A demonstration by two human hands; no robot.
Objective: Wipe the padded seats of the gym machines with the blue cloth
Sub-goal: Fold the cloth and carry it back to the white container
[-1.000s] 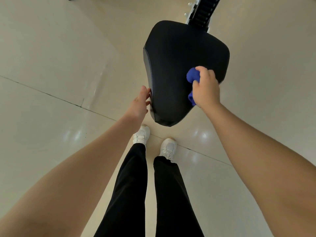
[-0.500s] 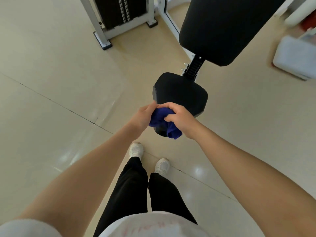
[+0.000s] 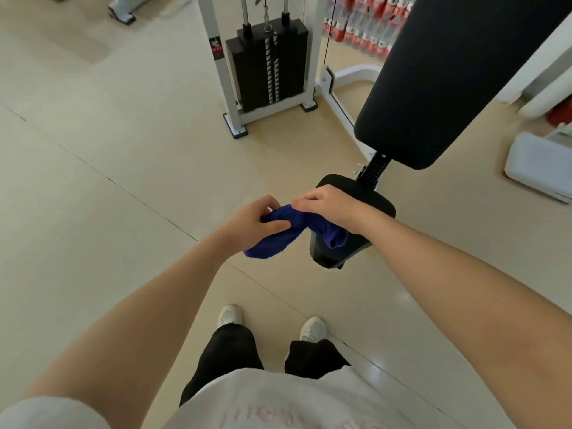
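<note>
The blue cloth [image 3: 280,235] is stretched between both hands in the air, in front of the machine's black padded seat [image 3: 380,205]. My left hand [image 3: 253,221] pinches its left part, which hangs down loose. My right hand [image 3: 328,207] grips the right part, which droops in front of the seat's near edge. The seat is small and rounded, partly hidden by my right hand and wrist. Above it rises the long black padded backrest [image 3: 448,88], tilted up to the right.
A white-framed weight stack [image 3: 267,69] stands on the beige floor behind the seat. A white box [image 3: 538,168] lies on the floor at the right. Red items line the back wall [image 3: 362,23]. My white shoes [image 3: 229,315] stand below the hands.
I have straightened up and moved back from the seat. The cloth came off the seat; my left hand took hold of it too, and both hands pulled it apart.
</note>
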